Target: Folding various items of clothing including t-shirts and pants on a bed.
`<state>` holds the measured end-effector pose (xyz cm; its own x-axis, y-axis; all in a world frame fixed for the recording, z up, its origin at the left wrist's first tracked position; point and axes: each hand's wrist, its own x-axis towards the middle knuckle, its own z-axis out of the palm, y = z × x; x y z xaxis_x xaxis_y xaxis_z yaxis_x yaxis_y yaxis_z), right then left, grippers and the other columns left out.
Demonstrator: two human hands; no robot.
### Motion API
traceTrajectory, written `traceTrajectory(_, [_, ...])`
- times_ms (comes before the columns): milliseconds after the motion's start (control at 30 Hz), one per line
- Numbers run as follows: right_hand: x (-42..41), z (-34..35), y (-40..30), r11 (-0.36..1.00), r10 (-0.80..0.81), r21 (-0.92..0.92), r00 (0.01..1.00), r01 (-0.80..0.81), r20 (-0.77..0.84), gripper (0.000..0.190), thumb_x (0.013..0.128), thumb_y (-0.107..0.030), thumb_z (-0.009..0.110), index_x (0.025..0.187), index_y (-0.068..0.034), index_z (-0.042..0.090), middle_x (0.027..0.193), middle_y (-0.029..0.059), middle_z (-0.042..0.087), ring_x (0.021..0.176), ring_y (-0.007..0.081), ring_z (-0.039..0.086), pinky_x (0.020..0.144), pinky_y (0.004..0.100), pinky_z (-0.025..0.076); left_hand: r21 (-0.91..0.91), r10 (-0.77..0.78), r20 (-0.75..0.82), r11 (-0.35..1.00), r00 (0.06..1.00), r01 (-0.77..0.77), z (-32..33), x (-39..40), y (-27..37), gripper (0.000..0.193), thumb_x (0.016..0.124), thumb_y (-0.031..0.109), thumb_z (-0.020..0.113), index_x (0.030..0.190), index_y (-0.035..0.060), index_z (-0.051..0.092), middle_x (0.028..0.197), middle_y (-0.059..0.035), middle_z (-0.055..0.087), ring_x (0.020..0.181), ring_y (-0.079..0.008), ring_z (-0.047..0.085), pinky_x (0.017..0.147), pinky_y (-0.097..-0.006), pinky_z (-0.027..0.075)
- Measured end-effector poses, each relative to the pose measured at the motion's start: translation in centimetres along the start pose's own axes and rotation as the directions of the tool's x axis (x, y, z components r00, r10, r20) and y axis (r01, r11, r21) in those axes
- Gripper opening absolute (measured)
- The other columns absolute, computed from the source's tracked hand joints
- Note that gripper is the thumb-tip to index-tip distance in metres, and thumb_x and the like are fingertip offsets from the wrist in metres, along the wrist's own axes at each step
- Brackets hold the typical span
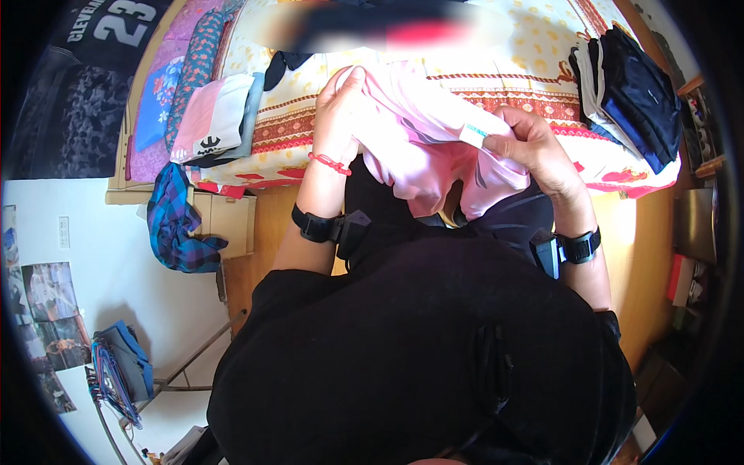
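A pink garment of thin, smooth cloth (401, 133) hangs between my two hands, in front of my lap at the bed's near edge. My left hand (343, 104) pinches one end of it, thumb on top. At the other end, my right hand (532, 142) grips the edge beside a small white label (474, 135) that bears writing. The cloth droops in loose folds below the stretched edge. Dark grey markings show on it. What kind of garment it is, I cannot tell.
The bed (500, 96) has a patterned cover. Folded clothes (215, 116) lie at its left, and a stack of dark and light folded clothes (630, 99) at its right. A blue plaid cloth (177, 226) hangs over a cabinet (224, 221). Hangers (113, 372) hang on a metal rack (192, 360) at lower left.
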<state>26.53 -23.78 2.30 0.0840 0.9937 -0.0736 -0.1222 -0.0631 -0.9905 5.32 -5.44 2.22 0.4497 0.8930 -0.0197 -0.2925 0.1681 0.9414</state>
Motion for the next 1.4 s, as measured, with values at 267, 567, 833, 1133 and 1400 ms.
traceTrajectory(267, [-0.10, -0.02, -0.26, 1.000, 0.014, -0.019, 1.000, -0.014, -0.001, 0.022, 0.081, -0.014, 0.064, 0.098, 0.000, 0.062, 0.080, 0.0025, 0.062, 0.071, 0.0090, 0.058, 0.066, 0.0239, 0.046, 0.009, 0.006, -0.021, 1.000, 1.000, -0.006, 0.19, -0.01, 0.00, 0.027, 0.089, 0.022, 0.062, 0.106, 0.0019, 0.059, 0.074, 0.0015, 0.059, 0.057, -0.0060, 0.056, 0.051, -0.0214, 0.049])
traceTrajectory(567, [0.06, 0.04, 0.09, 1.000, 0.017, 0.017, 1.000, -0.017, -0.007, 0.025, 0.081, -0.015, 0.066, 0.102, 0.000, 0.063, 0.082, 0.0021, 0.063, 0.072, 0.0085, 0.057, 0.065, 0.0228, 0.046, 0.001, -0.007, -0.011, 1.000, 1.000, 0.007, -0.01, -0.17, 0.15, 0.027, 0.089, 0.022, 0.061, 0.107, 0.0023, 0.059, 0.076, 0.0008, 0.059, 0.057, -0.0063, 0.057, 0.051, -0.0217, 0.050])
traceTrajectory(833, [-0.06, 0.09, 0.28, 0.994, 0.036, 0.104, 0.998, -0.031, -0.047, 0.021, 0.080, -0.015, 0.065, 0.096, -0.002, 0.064, 0.080, 0.0022, 0.063, 0.071, 0.0090, 0.057, 0.065, 0.0224, 0.045, -0.024, -0.016, 0.009, 1.000, 1.000, 0.016, 0.01, -0.15, 0.04, 0.026, 0.090, 0.020, 0.060, 0.107, 0.0015, 0.058, 0.076, 0.0001, 0.060, 0.057, -0.0070, 0.058, 0.051, -0.0217, 0.050])
traceTrajectory(1133, [-0.30, -0.03, 0.03, 0.978, 0.039, 0.207, 0.999, -0.033, -0.027, 0.022, 0.078, -0.012, 0.065, 0.097, -0.002, 0.063, 0.083, 0.0030, 0.063, 0.073, 0.0103, 0.058, 0.069, 0.0229, 0.046, 0.000, -0.022, 0.015, 1.000, 1.000, 0.022, 0.24, -0.41, 0.00, 0.026, 0.091, 0.021, 0.059, 0.107, 0.0014, 0.058, 0.077, -0.0005, 0.061, 0.058, -0.0073, 0.059, 0.052, -0.0223, 0.051])
traceTrajectory(1400, [-0.43, -0.45, 0.07, 0.934, 0.042, 0.353, 0.999, -0.051, 0.034, 0.028, 0.078, -0.009, 0.065, 0.103, 0.001, 0.062, 0.088, 0.0055, 0.066, 0.076, 0.0121, 0.061, 0.072, 0.0248, 0.048, -0.001, -0.035, 0.021, 0.999, 0.999, 0.035, 0.29, -0.56, -0.13, 0.026, 0.090, 0.021, 0.059, 0.107, 0.0021, 0.058, 0.076, 0.0001, 0.060, 0.057, -0.0071, 0.059, 0.052, -0.0218, 0.051])
